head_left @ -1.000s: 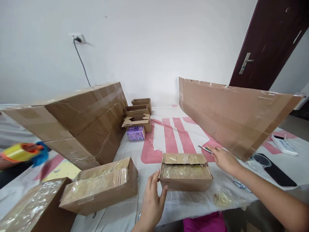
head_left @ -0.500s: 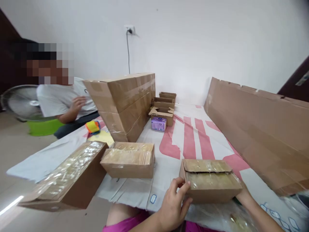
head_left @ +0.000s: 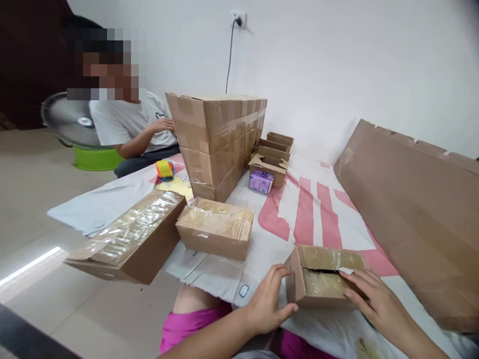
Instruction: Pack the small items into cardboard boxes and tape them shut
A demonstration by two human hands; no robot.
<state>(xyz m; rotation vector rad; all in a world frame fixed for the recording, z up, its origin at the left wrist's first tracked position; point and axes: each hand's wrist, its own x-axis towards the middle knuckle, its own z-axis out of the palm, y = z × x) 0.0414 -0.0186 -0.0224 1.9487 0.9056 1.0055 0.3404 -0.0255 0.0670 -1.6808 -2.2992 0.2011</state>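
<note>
The taped box (head_left: 318, 299) sits on the printed cloth (head_left: 215, 271), nearer the person than the carton stack (head_left: 224, 127) and to its right, with a dark slit running along its top.

The left forearm slants up and rightward to the box. The left hand (head_left: 267, 301) curves about the box's left end, thumb and fingers set wide apart: the upper fingertips are at the end face, the thumb points to the near lower corner.

The right forearm slants up and leftward. The right hand (head_left: 381, 296) lies palm down over the box's right part, wrist low, fingers stretched forward along the slit and only narrowly parted from the thumb at the near top edge. A small white piece (head_left: 346, 270) shows at the fingertips; I cannot tell whether they grip it.

Nearer than the stack, and leftward, lie two more taped boxes (head_left: 215, 239); just right of it stands a purple box (head_left: 261, 182).
</note>
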